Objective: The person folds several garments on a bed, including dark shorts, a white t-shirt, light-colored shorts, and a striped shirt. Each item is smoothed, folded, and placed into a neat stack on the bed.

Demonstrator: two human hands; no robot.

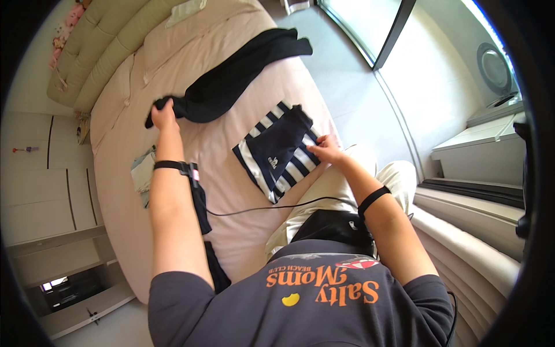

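Note:
My left hand (164, 116) grips one bunched end of a long black garment (225, 82), which looks like trousers. The garment stretches away across the bed, and its far end reaches the bed's edge. Closer to me lies a folded navy-and-white striped garment (299, 162) with a plain navy part on top that bears a white logo. My right hand (327, 148) rests at its right edge, fingertips touching the fabric; whether they pinch it is unclear. Both wrists or forearms carry black straps.
The bed (243, 160) has a pale pink sheet and a tufted headboard (104, 47). Folded pale cloth (143, 175) and more dark fabric (217, 269) lie near my left arm. A black cable (260, 209) crosses before me. A glass door frame (386, 39) stands beyond the bed.

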